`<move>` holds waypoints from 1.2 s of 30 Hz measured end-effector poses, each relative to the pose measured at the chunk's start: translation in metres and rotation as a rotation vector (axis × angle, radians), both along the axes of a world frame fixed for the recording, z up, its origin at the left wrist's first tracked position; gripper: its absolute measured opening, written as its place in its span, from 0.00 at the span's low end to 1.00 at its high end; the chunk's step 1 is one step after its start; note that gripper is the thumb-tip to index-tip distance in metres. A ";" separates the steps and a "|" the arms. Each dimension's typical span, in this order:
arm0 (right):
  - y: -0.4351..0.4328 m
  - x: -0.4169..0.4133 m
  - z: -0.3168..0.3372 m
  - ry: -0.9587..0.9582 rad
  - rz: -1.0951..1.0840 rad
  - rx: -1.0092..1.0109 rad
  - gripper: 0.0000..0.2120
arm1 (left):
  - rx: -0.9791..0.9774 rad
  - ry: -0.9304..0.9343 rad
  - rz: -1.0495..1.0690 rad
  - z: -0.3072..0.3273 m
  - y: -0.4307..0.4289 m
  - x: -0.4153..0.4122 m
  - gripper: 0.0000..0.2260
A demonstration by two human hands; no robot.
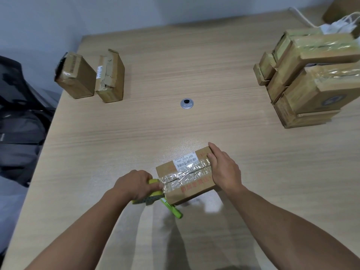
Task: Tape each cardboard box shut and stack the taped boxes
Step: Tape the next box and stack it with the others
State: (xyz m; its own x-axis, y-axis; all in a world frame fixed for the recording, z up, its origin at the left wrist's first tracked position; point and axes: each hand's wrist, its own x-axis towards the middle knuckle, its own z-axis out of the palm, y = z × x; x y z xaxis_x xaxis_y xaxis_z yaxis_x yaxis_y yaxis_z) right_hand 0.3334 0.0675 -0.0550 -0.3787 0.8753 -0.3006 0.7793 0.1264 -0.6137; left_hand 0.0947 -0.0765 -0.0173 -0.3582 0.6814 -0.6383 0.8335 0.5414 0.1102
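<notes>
Left hand (134, 185) grips lime-green plastic tape dispenser (151, 193) against oblong brown cardboard box (186, 177) (glossy clear tape); right hand (224, 168) presses flat, fingers spread

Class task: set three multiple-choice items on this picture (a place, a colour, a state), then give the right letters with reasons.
1. Where on the table is the stack of taped boxes? A far left B right side C middle
2. What colour is the tape dispenser? A red B green C blue
3. What is the right hand doing? A resting on the box B hanging idle C holding scissors
1 B: it stands by the right edge. 2 B: its body in the left hand is lime green. 3 A: it lies over the box's right end.
</notes>
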 end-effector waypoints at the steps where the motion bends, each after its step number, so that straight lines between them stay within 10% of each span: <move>1: 0.001 0.000 0.001 -0.016 0.011 -0.019 0.21 | 0.020 -0.002 -0.004 0.000 -0.001 0.000 0.25; 10: 0.005 -0.001 0.004 0.072 -0.076 -0.090 0.21 | 0.207 -0.151 0.117 0.010 -0.003 0.002 0.22; 24: -0.015 0.012 0.003 0.405 -0.354 -0.264 0.19 | 0.835 -0.903 0.554 0.081 0.010 0.010 0.17; 36: 0.003 0.017 0.005 0.010 -0.222 -0.065 0.20 | 0.732 -1.155 0.518 0.113 0.055 0.044 0.07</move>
State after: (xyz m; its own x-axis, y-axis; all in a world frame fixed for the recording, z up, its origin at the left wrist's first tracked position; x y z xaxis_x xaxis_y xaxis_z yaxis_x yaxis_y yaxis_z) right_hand 0.3500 0.0704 -0.0503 -0.1819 0.9163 -0.3567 0.7774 -0.0881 -0.6228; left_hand 0.1391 -0.0214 0.0959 -0.1986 0.9301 -0.3090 -0.1740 0.2768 0.9450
